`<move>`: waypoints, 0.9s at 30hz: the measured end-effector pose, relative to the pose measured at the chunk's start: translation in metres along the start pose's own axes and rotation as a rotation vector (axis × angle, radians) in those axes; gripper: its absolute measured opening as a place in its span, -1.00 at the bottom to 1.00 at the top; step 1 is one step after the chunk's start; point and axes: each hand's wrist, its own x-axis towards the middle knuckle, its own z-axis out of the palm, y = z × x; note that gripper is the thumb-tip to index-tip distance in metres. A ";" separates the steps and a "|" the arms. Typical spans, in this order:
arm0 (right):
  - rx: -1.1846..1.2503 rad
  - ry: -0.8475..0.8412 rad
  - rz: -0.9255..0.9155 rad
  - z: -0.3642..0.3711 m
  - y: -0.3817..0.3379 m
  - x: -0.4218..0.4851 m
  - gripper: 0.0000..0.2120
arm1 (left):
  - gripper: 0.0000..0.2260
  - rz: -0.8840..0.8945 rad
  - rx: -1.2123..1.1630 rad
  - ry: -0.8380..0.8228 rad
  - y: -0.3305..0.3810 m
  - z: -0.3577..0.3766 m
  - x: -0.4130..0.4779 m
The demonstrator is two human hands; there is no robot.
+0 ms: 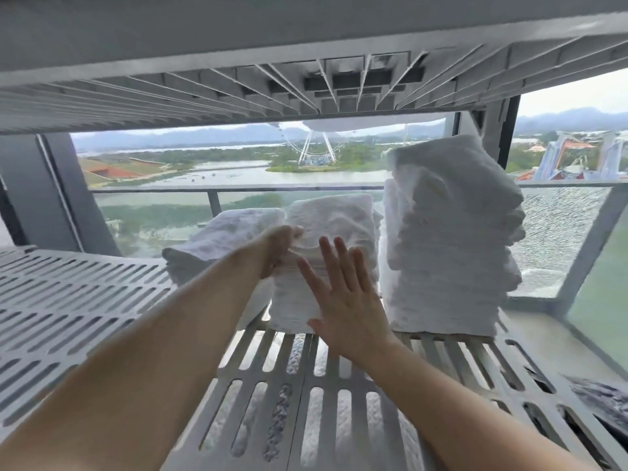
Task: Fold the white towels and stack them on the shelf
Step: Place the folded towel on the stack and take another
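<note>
Right hand (pixel 346 307) flat against towel stack (pixel 336 219)

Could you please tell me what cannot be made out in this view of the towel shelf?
Head view: whether the left hand grips or only touches the middle stack; motion blur smears the contact.
Head view: the towel count in the tall stack; blur merges the layers.
Head view: the dark item at lower right; cut off by the frame edge.
</note>
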 end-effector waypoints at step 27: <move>-0.148 0.130 0.311 0.048 -0.016 0.023 -0.17 | -0.57 -0.074 -0.210 -0.414 0.009 0.004 0.049</move>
